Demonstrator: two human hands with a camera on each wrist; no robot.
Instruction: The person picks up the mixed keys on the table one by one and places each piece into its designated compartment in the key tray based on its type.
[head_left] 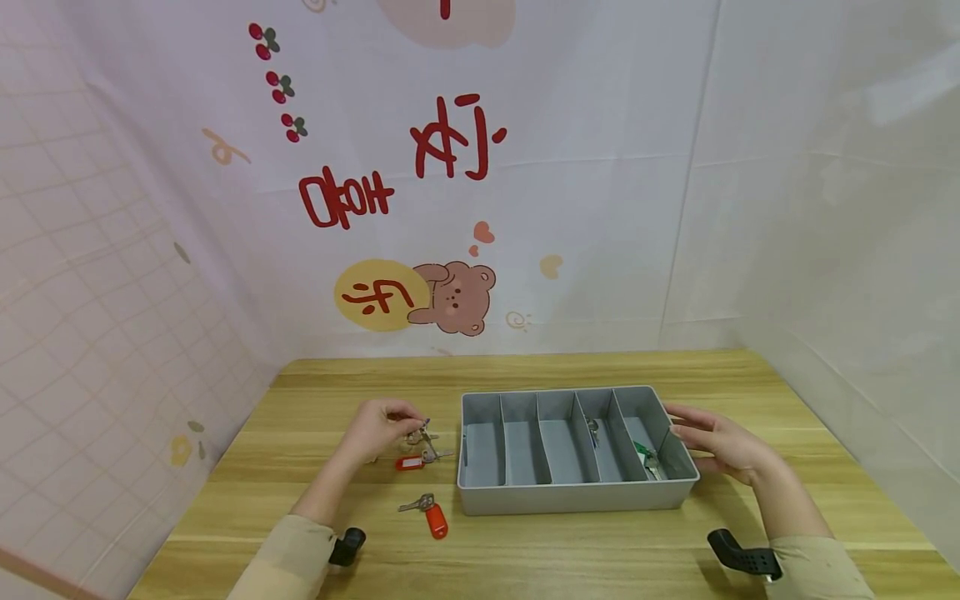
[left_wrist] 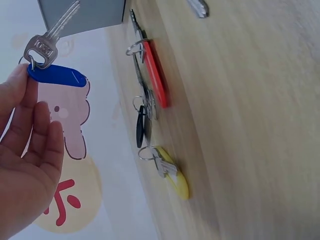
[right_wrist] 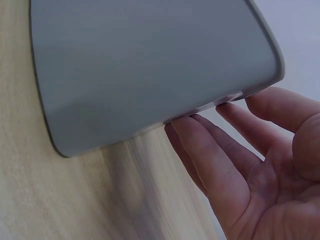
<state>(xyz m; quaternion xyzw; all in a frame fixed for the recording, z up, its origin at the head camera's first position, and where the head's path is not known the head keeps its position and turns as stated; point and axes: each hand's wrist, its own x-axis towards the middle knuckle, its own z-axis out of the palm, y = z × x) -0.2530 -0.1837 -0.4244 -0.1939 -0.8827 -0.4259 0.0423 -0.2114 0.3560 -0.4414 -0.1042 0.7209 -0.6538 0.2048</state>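
Note:
My left hand (head_left: pixel 384 432) pinches a key with a blue tag (left_wrist: pixel 57 75) by its ring end, held above the table. In the left wrist view, the key's blade points up and away from the fingers. Keys with a red tag (left_wrist: pixel 156 75), a black tag (left_wrist: pixel 140 127) and a yellow tag (left_wrist: pixel 176 181) lie beneath that hand. My right hand (head_left: pixel 723 443) touches the right end wall of a grey divided box (head_left: pixel 570 500) with its fingertips. A key with a green tag (head_left: pixel 642 450) lies in the box's rightmost compartment.
Nearer me, another key with a red tag (head_left: pixel 437 522) lies left of the box. Another key (head_left: pixel 592 429) sits in the compartment beside the rightmost one. The wooden table (head_left: pixel 555 554) meets a printed white cloth (head_left: pixel 600 208) at its back edge.

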